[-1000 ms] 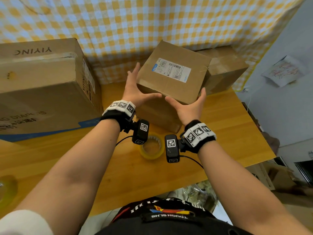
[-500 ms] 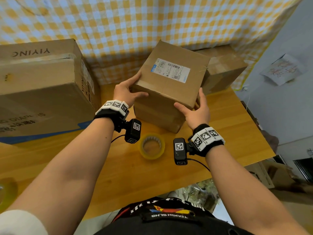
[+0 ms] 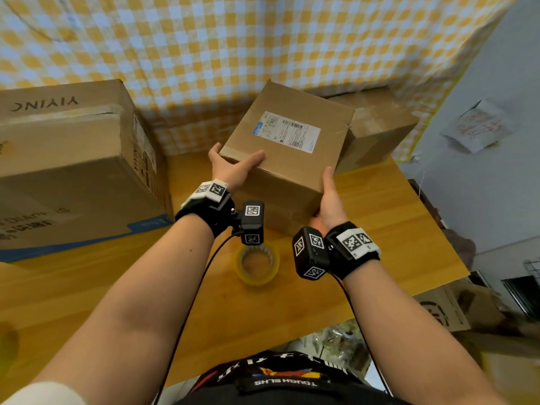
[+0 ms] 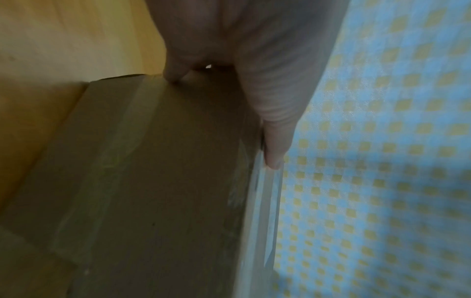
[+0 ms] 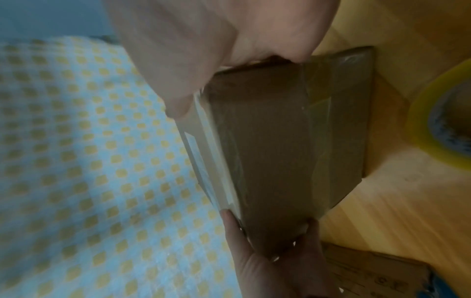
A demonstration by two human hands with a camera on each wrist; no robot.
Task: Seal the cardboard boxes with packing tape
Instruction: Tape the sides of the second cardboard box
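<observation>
A brown cardboard box (image 3: 292,173) with a white shipping label on its upper face is tilted over the wooden table (image 3: 388,229). My left hand (image 3: 230,168) grips its near-left corner, thumb on the top face. My right hand (image 3: 328,197) grips the near-right edge, thumb pointing up along it. Clear tape strips run over the box (image 4: 165,181) beneath my left hand (image 4: 229,60). In the right wrist view my right hand (image 5: 203,40) clamps the box (image 5: 275,141) at its top edge. A yellowish tape roll (image 3: 257,266) lies flat in front of the box, between my wrists.
A large printed carton (image 3: 67,171) fills the table's left side. Another taped brown box (image 3: 377,133) stands behind the held one at the back right. A yellow-checked cloth (image 3: 263,48) hangs behind. The table's right and near edges drop to a cluttered floor.
The box has come down from chest height toward the table and nearer to me. Both hands shifted from under its front edge to its near corners.
</observation>
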